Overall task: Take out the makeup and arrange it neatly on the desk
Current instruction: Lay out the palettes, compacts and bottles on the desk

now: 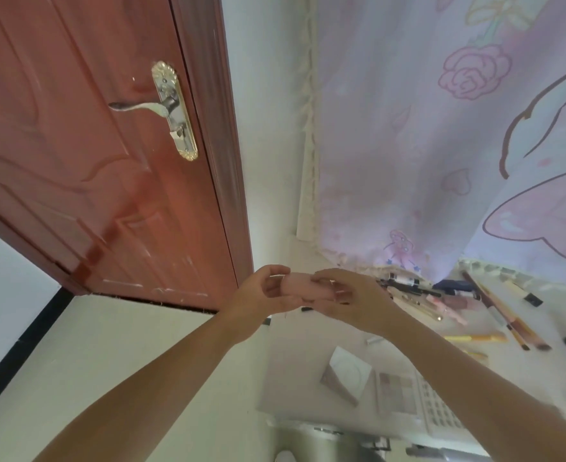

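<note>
Near the bottom edge, right of centre, there's a grey metal thing (325, 441) I can't make out, blurred. Just above it on the white desk (308, 368) sit an open compact w/ a round mirror (346, 373) and, beside it to the right, an eyeshadow palette (395, 391), partly under my right forearm. Mid-frame my 2 hands meet above the desk's far left edge: left hand (265, 291) curls its fingers round one end of a pale pink tube (308, 288), right hand (348, 296) pinches the other end w/ fingertips, so both are clamped on the same item, held clear of the desk. Can't read what kind of makeup it is, too blurred. Further back, right of my hands, a loose bunch of pens & pencils (418, 288) lies along the desk's far edge, and long brushes (505, 315) slant toward the right side, w/ a yellow pencil (475, 337) below them. Behind that hangs a lilac curtain w/ pink roses (441, 128), upper right. Upper left is a red-brown door (75, 145) w/ a gold handle (168, 108)
</note>
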A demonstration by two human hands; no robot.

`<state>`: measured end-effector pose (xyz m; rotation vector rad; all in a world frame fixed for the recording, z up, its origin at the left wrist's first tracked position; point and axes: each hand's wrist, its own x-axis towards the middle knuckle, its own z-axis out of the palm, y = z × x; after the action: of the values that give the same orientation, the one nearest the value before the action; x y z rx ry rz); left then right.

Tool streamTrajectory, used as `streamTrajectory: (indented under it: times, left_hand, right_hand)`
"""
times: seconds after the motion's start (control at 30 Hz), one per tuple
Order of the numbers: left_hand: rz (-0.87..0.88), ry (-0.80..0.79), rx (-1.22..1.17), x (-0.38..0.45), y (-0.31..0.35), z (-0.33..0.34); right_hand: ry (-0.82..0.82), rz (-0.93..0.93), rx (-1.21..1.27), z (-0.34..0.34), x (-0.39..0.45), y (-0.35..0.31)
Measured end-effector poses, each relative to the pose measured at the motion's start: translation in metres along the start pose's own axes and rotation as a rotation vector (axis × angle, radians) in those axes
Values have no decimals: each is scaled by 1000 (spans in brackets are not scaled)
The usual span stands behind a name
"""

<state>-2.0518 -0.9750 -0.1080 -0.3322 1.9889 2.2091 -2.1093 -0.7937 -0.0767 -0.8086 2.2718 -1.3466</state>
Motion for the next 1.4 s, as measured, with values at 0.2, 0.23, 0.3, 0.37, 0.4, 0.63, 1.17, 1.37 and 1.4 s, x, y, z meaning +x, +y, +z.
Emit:
streamTrajectory:
  times: [0.2,0.23,0.3,0.37,0.4,0.63,1.17,1.37,1.4]
  left_hand:
    - [-106,-15,-46,-7,-47,0]
    - [-126,-17,-52,-8,-54,0]
    - [-171,-19,-63,-9,-66,-1]
    - [-218,-23,-70,-11,-80,-2]
    - [-232,-25,-71,-12,-85,-2]
    - [-296,-80,-56,-15,-119,-4]
    - [75,-28,693,-23,-139,6]
    - [63,-28,734,-23,-141,6]
    - [68,-24,729,-23,-140,6]
  right_hand:
    - [17,140,37,31,-10,30]
    - [8,158,27,36,-12,36]
    - [-11,185,6,45,-15,47]
    - [-45,209,-14,53,-18,58]
    - [-65,211,-29,57,-18,63]
    - [-88,273,-46,69,-17,93]
    - [-285,532,-277,68,30,111]
    - [-228,503,-220,66,21,105]
    - [-188,488,-221,63,17,106]
